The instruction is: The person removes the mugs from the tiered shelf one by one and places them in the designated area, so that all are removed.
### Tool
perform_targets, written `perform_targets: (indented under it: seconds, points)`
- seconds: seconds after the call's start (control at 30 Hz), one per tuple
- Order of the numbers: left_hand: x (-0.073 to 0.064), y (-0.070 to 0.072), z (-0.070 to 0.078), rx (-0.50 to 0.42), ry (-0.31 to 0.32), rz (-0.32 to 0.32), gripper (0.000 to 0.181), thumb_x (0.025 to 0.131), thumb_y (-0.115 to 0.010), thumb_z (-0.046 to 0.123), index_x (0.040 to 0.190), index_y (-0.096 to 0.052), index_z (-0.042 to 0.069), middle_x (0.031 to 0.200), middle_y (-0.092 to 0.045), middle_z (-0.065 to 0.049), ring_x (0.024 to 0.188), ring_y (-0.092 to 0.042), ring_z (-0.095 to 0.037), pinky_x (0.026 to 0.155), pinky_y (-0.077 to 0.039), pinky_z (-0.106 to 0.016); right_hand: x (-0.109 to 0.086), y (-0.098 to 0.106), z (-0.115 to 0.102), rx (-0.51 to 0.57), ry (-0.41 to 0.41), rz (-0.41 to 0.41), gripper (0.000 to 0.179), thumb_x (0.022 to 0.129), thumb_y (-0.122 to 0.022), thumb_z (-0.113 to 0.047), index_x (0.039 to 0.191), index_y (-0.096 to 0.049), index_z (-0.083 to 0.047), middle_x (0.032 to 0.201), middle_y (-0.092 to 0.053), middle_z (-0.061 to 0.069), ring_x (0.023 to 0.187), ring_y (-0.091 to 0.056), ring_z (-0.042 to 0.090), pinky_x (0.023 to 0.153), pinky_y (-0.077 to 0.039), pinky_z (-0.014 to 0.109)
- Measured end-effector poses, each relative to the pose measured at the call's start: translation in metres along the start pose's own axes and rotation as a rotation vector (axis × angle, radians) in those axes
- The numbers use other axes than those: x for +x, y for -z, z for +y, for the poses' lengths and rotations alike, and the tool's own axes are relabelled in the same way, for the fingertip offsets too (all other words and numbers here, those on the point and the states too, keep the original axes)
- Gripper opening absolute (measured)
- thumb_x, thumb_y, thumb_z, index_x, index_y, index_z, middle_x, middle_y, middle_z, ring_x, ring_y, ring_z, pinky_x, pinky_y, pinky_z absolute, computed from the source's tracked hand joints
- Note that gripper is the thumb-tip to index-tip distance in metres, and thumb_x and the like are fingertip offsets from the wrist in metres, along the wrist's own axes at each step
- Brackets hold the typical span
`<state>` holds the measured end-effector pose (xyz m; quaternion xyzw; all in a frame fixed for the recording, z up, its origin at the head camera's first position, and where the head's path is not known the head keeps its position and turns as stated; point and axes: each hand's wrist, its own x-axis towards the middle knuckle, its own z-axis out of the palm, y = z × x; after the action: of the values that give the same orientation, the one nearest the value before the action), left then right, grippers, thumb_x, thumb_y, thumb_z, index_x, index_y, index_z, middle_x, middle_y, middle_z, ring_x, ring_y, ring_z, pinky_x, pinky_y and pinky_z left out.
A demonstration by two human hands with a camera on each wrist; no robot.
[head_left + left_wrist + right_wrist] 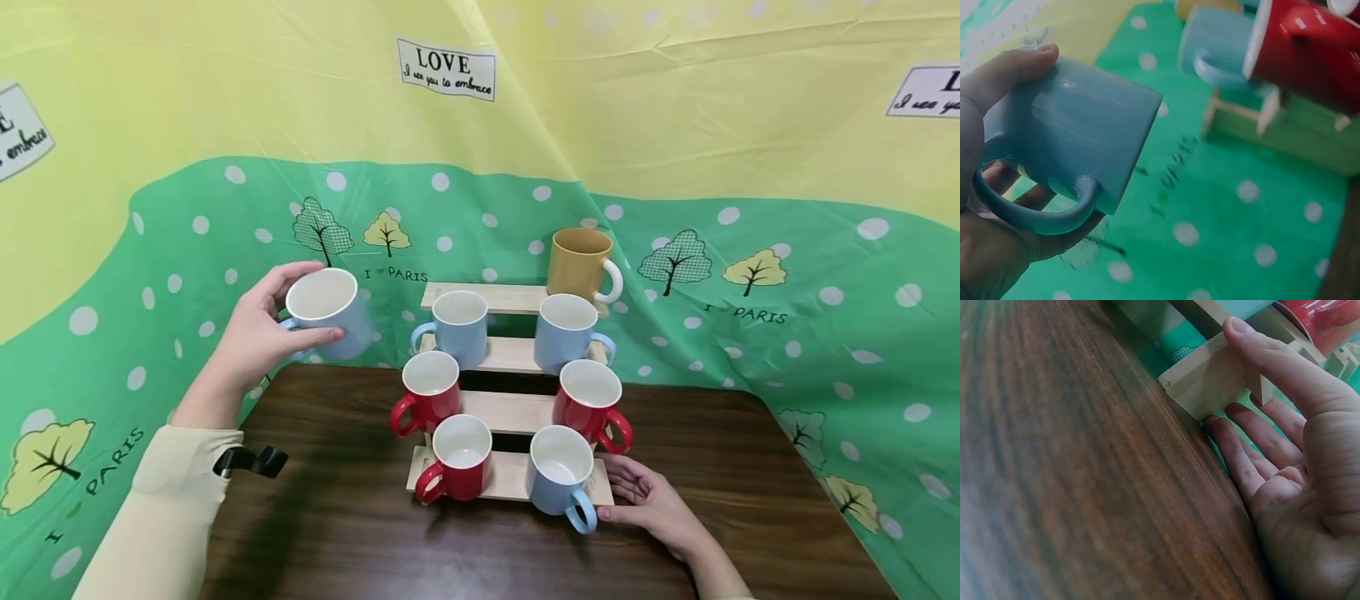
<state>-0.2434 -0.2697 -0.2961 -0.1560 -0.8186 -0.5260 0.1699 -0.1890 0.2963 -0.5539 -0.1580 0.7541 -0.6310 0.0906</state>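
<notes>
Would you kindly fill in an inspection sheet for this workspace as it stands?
Surface: dark wooden table.
Job's things: light blue mug held off the table; stepped wooden rack carries seven mugs: yellow mug on top, blue and red ones on the steps below.
Clutter: nothing seen.
Hands: left hand grips the light blue mug; right hand rests, fingers straight, against the rack's lowest step.
Cables: nothing seen.
Surroundings: green and yellow printed sheet.

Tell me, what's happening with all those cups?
A person is holding a light blue mug up in the air with their left hand, to the left of a stepped wooden rack. Their right hand rests flat against the rack's bottom corner on the dark table. Seven mugs sit on the steps: three red, three blue, and a yellow mug on top.
</notes>
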Motion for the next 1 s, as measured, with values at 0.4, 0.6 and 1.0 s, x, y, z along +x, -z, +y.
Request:
perform_targets:
  seconds: [0.4,0.6,1.0]
  points:
    - [-0.013,-0.015,-0.071,0.064,0.091,0.062,0.09,0.086,-0.097,0.021,0.162,-0.049,0.016,0.147,-0.062,-0.011,0.127,-0.055,-0.019,0.103,-0.044,-0.05,-0.004,0.002,-0.005,0.003,0.026,0.003,0.074,0.091,-0.084,0.005,0.154,-0.046,0.014,0.149,-0.059,0.032,0.125,-0.069,0.007,0.102,-0.055,0.021]
    - [-0.021,-0.024,-0.094,0.065,0.107,0.13,0.09,0.086,-0.097,0.022,0.161,-0.048,0.013,0.15,-0.061,-0.014,0.131,-0.055,-0.026,0.103,-0.044,-0.05,-0.001,0.002,-0.002,0.006,0.025,0.007,0.076,0.09,-0.084,0.004,0.155,-0.046,0.011,0.148,-0.063,0.021,0.127,-0.068,0.008,0.103,-0.055,0.022]
    - [-0.04,-0.048,-0.145,0.092,0.18,0.16,0.09,0.086,-0.097,0.021,0.159,-0.047,0.009,0.148,-0.06,-0.017,0.131,-0.06,-0.032,0.1,-0.048,-0.032,0.0,0.0,0.0,0.0,0.007,0.001,0.077,0.091,-0.085,0.002,0.156,-0.046,0.012,0.149,-0.063,0.022,0.127,-0.068,0.007,0.104,-0.055,0.022]
